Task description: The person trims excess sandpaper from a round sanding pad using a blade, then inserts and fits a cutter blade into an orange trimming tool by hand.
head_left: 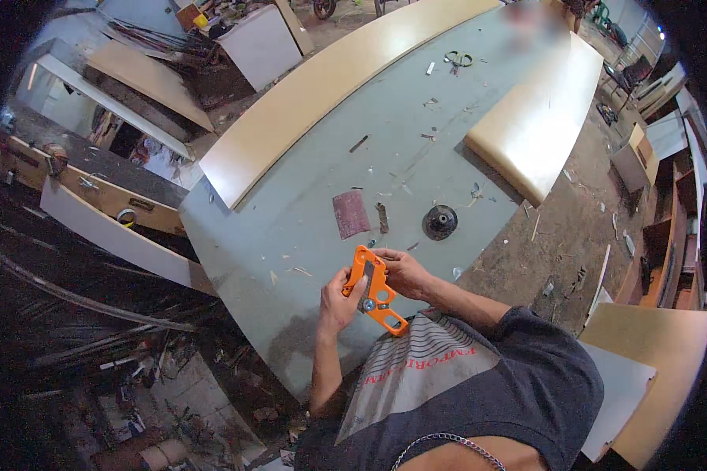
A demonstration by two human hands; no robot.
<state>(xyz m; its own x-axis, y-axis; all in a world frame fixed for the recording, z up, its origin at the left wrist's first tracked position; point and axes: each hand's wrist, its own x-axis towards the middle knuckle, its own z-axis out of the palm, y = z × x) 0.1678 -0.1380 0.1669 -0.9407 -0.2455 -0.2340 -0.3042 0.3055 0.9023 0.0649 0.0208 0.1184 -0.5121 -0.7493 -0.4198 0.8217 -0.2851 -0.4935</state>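
Close to my body, above the near part of the grey-green table [291,196], my left hand [338,304] grips an orange hand tool [384,295]. The tool has round and slotted cut-outs, a dark strip along its middle and a round metal knob; its exact kind I cannot make out. My right hand [404,273] is curled at the tool's upper end, its fingertips against it and partly hidden. Beyond the hands lie a dark red sheet of sandpaper [351,214] and a narrow dark strip [382,218]. A black cone-shaped piece [440,222] stands to their right.
A long pale board [306,94] lies along the table's left side, another pale panel [530,125] on the right. Scissors [458,60] and scraps are scattered farther off. A wooden frame [102,188] is at left, shelving [668,235] at right. A blurred person stands at the far end.
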